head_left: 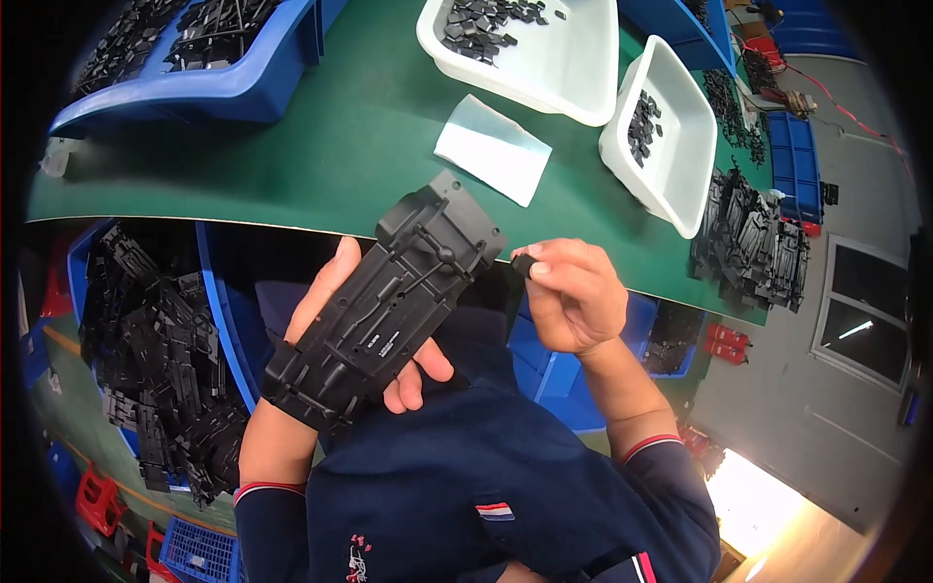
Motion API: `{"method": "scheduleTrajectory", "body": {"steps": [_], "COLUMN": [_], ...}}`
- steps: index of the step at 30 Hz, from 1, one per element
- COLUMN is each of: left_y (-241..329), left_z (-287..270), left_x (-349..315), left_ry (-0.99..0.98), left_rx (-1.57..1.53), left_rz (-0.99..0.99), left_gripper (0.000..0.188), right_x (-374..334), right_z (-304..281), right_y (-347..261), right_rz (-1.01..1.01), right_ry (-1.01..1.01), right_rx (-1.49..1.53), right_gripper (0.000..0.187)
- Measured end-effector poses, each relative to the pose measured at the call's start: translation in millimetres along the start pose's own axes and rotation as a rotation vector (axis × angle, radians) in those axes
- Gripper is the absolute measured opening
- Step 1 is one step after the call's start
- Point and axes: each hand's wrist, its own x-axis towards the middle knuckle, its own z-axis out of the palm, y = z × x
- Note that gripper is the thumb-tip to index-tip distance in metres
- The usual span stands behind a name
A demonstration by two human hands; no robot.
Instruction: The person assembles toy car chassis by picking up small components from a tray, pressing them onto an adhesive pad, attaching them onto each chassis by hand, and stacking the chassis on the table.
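A long black plastic chassis (389,311) lies tilted across my left hand (326,291). The thumb shows along its upper left side and the fingertips curl out below its right side. Close to the chassis's far right corner, my right hand (575,291) pinches a small black plastic piece (524,263) between thumb and fingertips. A narrow gap seems to separate that piece from the chassis. White printing marks the chassis's middle, and a ball-ended rod crosses its far end.
On the green table (369,146) lies a white sheet (496,148). Beyond it stand a large white tub (573,68) and a smaller white tub (692,126), both with small black pieces. Blue bins (233,92) sit around; stacked chassis (753,238) lie at right, more (165,360) at left.
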Motion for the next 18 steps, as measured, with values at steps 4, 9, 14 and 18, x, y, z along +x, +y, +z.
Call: {"method": "scheduleTrajectory", "body": {"steps": [4,9,14,18], "left_y": [2.2,2.3,0.6,-0.2], "left_z": [1.1,5.2,11.8,16.3], "left_x": [0.0,1.3,1.6,1.5], "left_ry": [-0.004,0.025,0.091,0.118], "left_rx": [-0.014,-0.037,0.024,0.058], "left_rz": [-0.015,-0.04,-0.029,-0.035], "left_gripper": [0.089,0.089,0.087,0.086], "right_x": [3.7,9.3,19.4,23.6], "right_z": [-8.3,-4.8,-4.0,-3.1], "right_y": [-8.7,-24.0,-23.5,-23.1], "right_rz": [0.108,0.55,0.596,0.528], "right_ry": [-0.107,-0.063,-0.086,-0.143], "right_rx": [0.061,0.247,0.246,0.17], "right_gripper": [0.018,0.016,0.013,0.014]}}
